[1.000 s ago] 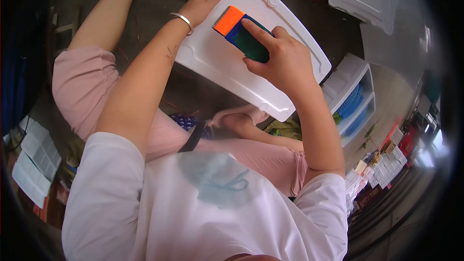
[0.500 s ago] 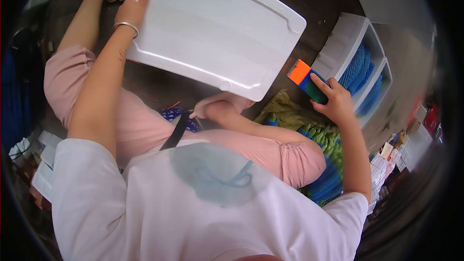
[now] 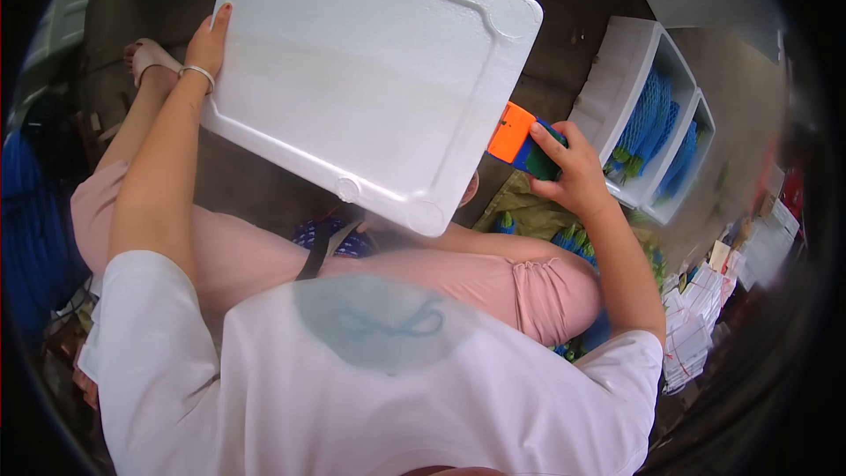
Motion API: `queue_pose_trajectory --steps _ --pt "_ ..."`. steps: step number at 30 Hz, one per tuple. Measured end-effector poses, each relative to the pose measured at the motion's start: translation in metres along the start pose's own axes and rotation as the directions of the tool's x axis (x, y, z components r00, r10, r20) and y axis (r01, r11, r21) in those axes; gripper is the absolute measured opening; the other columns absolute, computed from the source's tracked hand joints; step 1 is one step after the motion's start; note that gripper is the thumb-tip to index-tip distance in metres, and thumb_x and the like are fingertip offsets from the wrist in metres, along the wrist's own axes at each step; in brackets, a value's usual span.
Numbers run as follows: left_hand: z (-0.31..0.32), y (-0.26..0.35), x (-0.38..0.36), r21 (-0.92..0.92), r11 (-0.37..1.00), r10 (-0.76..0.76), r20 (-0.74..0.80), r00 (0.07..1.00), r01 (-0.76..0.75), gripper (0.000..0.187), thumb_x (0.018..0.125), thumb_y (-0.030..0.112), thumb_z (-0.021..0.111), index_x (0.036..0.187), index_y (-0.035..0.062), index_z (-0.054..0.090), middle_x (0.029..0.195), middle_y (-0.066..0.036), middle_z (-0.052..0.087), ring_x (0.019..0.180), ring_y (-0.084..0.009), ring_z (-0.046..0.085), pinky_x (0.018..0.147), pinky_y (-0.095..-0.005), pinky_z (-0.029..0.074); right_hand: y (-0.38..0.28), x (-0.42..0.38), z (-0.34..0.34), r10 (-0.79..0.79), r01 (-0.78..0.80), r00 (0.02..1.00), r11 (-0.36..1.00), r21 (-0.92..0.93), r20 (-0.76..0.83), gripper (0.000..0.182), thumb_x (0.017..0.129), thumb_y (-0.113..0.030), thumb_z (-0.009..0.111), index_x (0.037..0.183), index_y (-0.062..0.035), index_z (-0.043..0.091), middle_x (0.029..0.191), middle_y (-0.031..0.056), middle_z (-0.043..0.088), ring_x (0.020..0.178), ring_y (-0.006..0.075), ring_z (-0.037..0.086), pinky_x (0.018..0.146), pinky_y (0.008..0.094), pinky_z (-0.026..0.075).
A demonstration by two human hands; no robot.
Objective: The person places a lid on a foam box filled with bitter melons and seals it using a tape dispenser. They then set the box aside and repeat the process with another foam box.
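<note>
A white foam box lid point(image 3: 352, 79) is held up at a tilt in front of me, its broad ribbed-edge face toward me. My left hand point(image 3: 210, 46) grips its left edge, thumb on the face and the other fingers hidden behind. In my right hand point(image 3: 568, 166) is an orange and blue tape dispenser point(image 3: 512, 133), thumb and fingers wrapped round its blue-green part. The dispenser's orange end is right at the lid's right edge, which overlaps it in this view.
White foam boxes point(image 3: 630, 106) on the right hold blue netting point(image 3: 650, 119) with green produce. Olive cloth point(image 3: 518, 198) and more netted produce lie by my bent knee point(image 3: 555, 286). Bundled white papers point(image 3: 692, 326) are at the far right, blue material point(image 3: 40, 229) at the left.
The lid has shifted left and tilted, its lower right corner now lower. My left hand moved left and down with it. My right hand brought the dispenser left to the lid's edge.
</note>
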State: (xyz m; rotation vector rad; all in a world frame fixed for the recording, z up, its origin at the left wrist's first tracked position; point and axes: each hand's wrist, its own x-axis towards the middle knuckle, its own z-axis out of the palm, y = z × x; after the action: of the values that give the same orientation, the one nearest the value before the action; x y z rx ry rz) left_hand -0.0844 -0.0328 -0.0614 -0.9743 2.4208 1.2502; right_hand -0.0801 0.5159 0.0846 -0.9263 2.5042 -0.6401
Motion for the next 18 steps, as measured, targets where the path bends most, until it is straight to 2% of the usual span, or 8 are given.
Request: queue_pose_trajectory --steps 2,4,6,8,10,12,14,18 --pt "-0.023 -0.02 0.022 0.31 0.942 -0.083 -0.146 0.986 0.126 0.07 0.087 0.061 0.041 0.123 0.0019 0.052 0.116 -0.023 0.059 0.11 -0.036 0.055 0.093 -0.0382 0.042 -0.066 0.03 -0.033 -0.064 0.063 0.997 0.997 -0.035 -0.029 0.075 0.056 -0.015 0.073 0.128 -0.0282 0.054 0.09 0.0122 0.052 0.075 0.0283 0.057 0.065 0.0372 0.049" --pt "-0.042 -0.019 0.039 0.588 0.809 0.166 -0.202 0.965 -0.016 0.067 0.088 0.057 0.043 0.127 0.0035 0.049 0.121 -0.022 0.056 0.114 -0.0355 0.053 0.094 -0.039 0.041 -0.134 0.069 -0.061 -0.118 0.111 0.991 0.988 -0.103 -0.063 0.072 0.055 -0.017 0.073 0.125 -0.0283 0.057 0.081 0.0099 0.052 0.067 0.0255 0.057 0.059 0.0356 0.049" --pt "-0.075 0.054 -0.005 0.435 0.855 0.38 -0.153 0.912 -0.283 0.058 0.091 0.048 0.046 0.128 0.0037 0.05 0.124 -0.023 0.054 0.115 -0.0325 0.053 0.095 -0.0316 0.041 -0.194 0.102 -0.08 -0.184 0.172 0.979 0.975 -0.14 -0.083 0.071 0.055 -0.018 0.072 0.124 -0.0283 0.058 0.077 0.009 0.052 0.064 0.0245 0.057 0.057 0.0347 0.049" --pt "-0.129 0.122 -0.094 -0.026 0.96 0.278 0.025 0.96 -0.278 0.052 0.092 0.044 0.047 0.126 0.0044 0.052 0.124 -0.02 0.055 0.116 -0.034 0.053 0.094 -0.0348 0.042 -0.242 0.135 -0.092 -0.132 0.132 0.991 0.957 -0.26 0.018 0.067 0.058 -0.018 0.071 0.123 -0.0197 0.06 0.075 0.0112 0.059 0.066 0.0267 0.06 0.065 0.0352 0.05" --pt "-0.165 0.145 -0.181 0.004 0.96 0.28 -0.002 0.96 -0.28 0.049 0.092 0.042 0.049 0.124 0.0047 0.055 0.115 -0.017 0.06 0.112 -0.0346 0.055 0.092 -0.0373 0.044 -0.279 0.171 -0.09 -0.223 0.213 0.975 0.942 -0.258 -0.011 0.063 0.06 -0.023 0.07 0.122 -0.0185 0.06 0.076 0.013 0.061 0.067 0.0267 0.062 0.066 0.0354 0.051" --pt "-0.157 0.154 -0.241 0.55 0.797 0.379 -0.133 0.916 -0.25 0.059 0.088 0.048 0.053 0.126 0.0028 0.05 0.12 -0.02 0.055 0.112 -0.0359 0.053 0.09 -0.042 0.045 -0.314 0.206 -0.091 -0.262 0.258 0.965 0.925 -0.28 0.025 0.058 0.065 -0.033 0.067 0.12 -0.0167 0.062 0.078 0.016 0.065 0.071 0.0275 0.064 0.069 0.0361 0.051" --pt "-0.128 0.121 -0.24 0.884 0.455 0.676 -0.265 0.688 -0.106 0.077 0.082 0.056 0.056 0.132 0.0 0.041 0.134 -0.023 0.042 0.121 -0.0382 0.044 0.096 -0.046 0.039 -0.352 0.243 -0.092 -0.239 0.264 0.965 0.895 -0.359 0.112 0.055 0.069 -0.037 0.064 0.119 -0.0141 0.06 0.083 0.0161 0.067 0.078 0.0294 0.065 0.071 0.0376 0.052" --pt "-0.149 0.073 -0.199 0.766 0.625 0.65 -0.404 0.644 -0.151 0.093 0.077 0.062 0.058 0.138 -0.0015 0.03 0.143 -0.023 0.029 0.133 -0.0372 0.029 0.107 -0.0484 0.022 -0.382 0.257 -0.081 -0.207 0.239 0.968 0.936 -0.257 0.145 0.056 0.07 -0.04 0.064 0.12 -0.0167 0.061 0.083 0.017 0.067 0.074 0.0292 0.065 0.072 0.0368 0.052"
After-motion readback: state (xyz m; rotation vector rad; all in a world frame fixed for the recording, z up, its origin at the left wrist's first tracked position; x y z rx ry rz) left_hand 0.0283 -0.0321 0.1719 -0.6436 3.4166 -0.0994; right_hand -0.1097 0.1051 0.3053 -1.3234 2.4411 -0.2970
